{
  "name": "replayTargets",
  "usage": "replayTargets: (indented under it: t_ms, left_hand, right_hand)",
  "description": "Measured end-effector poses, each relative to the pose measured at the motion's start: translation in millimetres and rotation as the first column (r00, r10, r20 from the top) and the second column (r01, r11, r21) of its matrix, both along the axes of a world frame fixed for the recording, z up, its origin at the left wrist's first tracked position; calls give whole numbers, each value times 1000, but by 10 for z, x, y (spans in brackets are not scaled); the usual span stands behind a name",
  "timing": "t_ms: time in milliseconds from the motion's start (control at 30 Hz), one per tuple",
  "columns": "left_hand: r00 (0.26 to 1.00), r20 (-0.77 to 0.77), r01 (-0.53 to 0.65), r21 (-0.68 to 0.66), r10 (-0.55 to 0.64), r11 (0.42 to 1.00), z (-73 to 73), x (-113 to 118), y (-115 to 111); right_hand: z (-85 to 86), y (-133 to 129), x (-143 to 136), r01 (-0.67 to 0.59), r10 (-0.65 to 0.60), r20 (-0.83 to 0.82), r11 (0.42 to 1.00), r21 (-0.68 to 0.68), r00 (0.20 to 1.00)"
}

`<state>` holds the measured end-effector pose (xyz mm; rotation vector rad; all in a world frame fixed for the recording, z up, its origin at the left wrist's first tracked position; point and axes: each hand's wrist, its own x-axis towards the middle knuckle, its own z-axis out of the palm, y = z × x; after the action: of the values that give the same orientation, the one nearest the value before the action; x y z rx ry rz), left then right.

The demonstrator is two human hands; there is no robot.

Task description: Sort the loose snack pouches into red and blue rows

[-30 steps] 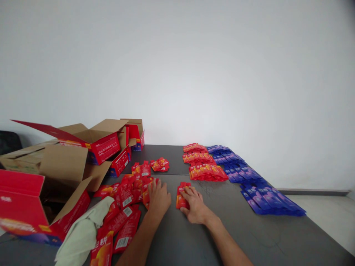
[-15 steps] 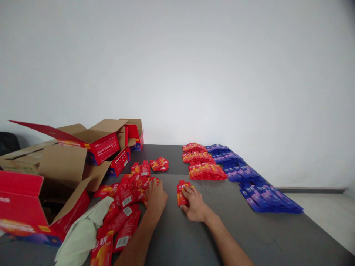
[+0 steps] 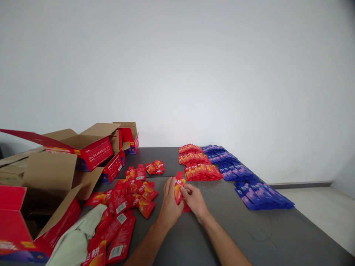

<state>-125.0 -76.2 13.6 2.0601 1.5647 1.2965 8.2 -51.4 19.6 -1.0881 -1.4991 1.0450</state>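
Observation:
A small red pouch (image 3: 178, 187) with an orange fruit picture is held upright over the grey table, its narrow neck pointing up. My left hand (image 3: 169, 205) is closed around its left side. The fingers of my right hand (image 3: 195, 201) pinch at its right edge. Beneath my hands, part of another red pouch (image 3: 186, 207) shows on the table; the rest is hidden. To the left of my left hand lies a loose heap of red pouches (image 3: 130, 195), some showing barcodes.
Fanned rows of red pouches (image 3: 203, 172) lie at the back right, beside rows of blue-purple pouches (image 3: 263, 195) along the table's right edge. Open red cartons (image 3: 97, 151) crowd the left side. A pale green cloth (image 3: 76, 240) hangs near the front carton (image 3: 13, 214).
My left hand has moved right from the heap, and a red pouch is now held between both hands. My right hand has lifted off the pouch lying on the table. The view has shifted slightly.

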Motion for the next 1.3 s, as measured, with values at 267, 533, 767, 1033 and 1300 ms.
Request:
replayTargets:
  t_ms: [267, 533, 767, 1033, 1300]
  left_hand:
    - [900, 432, 82, -299, 58, 951, -65, -183, 166]
    - [861, 478, 84, -465, 170, 882, -167, -451, 289]
    - [991, 24, -102, -468, 128, 878, -205, -523, 286]
    - [953, -298, -32, -302, -63, 953, -100, -424, 143]
    - [909, -222, 258, -367, -353, 894, -73, -467, 85]
  right_hand:
    - [9, 7, 55, 22, -37, -171, 996, -86, 985]
    - [-27, 128, 244, 117, -163, 333, 981, 153, 929]
    - [-26, 39, 409, -347, 214, 693, 936, 56, 689]
    - [18, 32, 376, -435, 258, 754, 900, 40, 604]
    - [50, -23, 360, -419, 247, 774, 907, 26, 583]
